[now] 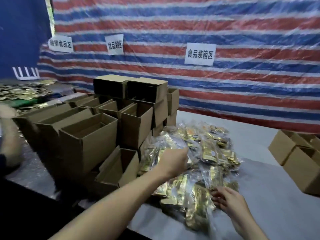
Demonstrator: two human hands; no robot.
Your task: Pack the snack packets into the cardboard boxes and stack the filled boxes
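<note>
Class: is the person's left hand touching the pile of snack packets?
Touching. The head view shows the left hand with its fingers curled into the snack packets, no gap.

A grey table point(259, 196) bears a loose heap of gold snack packets point(199, 161) in clear wrap, a crowded stack of empty cardboard boxes point(90, 141) touching the heap's left side, and two more open boxes point(297, 158) well apart at the right edge
</note>
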